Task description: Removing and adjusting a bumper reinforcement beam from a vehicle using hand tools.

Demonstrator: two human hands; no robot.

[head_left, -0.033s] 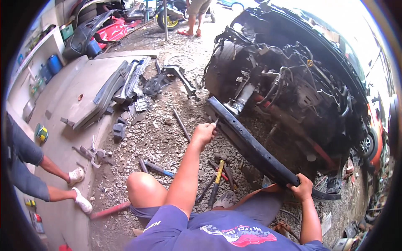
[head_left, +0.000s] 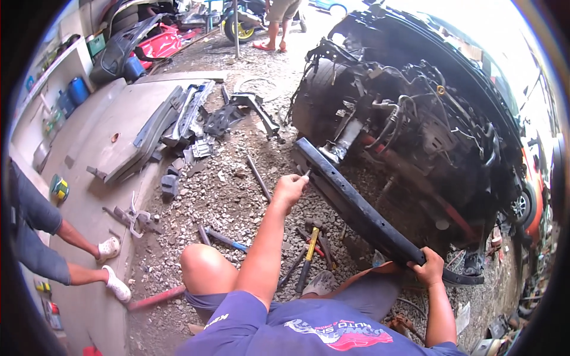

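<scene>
My left hand [head_left: 292,187] is closed in a pinch on something small, too small to name, close beside the upper end of a long black metal beam [head_left: 350,204]. Further down the beam, my right hand [head_left: 428,266] has its fingers wrapped around it near the lower end. The beam lies diagonally before the stripped front of a dark car [head_left: 415,136], close to a silvery metal part [head_left: 332,148]. Between my legs on the gravel lie a yellow-handled hammer [head_left: 310,252], a blue-handled tool [head_left: 228,240] and other tools.
Metal bars [head_left: 260,178] and removed car parts [head_left: 211,121] lie on the gravel. A concrete ledge [head_left: 95,225] runs along the left, where a person's legs [head_left: 77,267] show. Another person [head_left: 278,26] stands by a motorcycle [head_left: 234,29] at the back.
</scene>
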